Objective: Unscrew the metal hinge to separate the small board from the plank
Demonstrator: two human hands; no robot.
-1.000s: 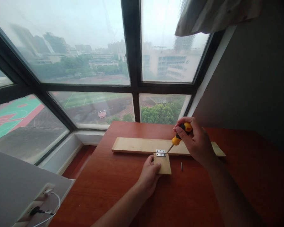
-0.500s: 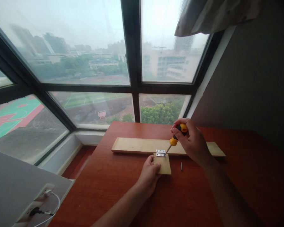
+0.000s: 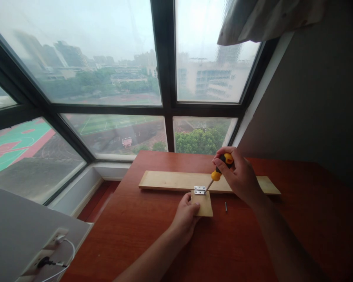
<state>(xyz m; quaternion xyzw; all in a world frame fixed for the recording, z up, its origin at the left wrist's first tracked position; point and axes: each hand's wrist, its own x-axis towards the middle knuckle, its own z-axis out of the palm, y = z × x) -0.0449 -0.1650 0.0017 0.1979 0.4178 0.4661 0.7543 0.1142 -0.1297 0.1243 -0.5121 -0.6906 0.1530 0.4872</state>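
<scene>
Screwdriver (image 3: 215,176) shifted left to hinge (image 3: 200,190), right fingers (image 3: 226,169) gripping; left fingers (image 3: 195,208) pinch board (image 3: 205,205) (plank (image 3: 170,180) behind, fastener (image 3: 226,207) alongside).

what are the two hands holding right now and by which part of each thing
The right hand holds a yellow-and-black screwdriver by its handle; the left hand grips a small, flat, pale wooden piece by its left side.

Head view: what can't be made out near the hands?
Head view: what the screwdriver meets at the hinge; contact too small.
Head view: how the left hand grips beneath the small board; the board hides it.
Head view: part of the long board; the right hand covers it.
Head view: what the loose metal piece is; too small.
</scene>
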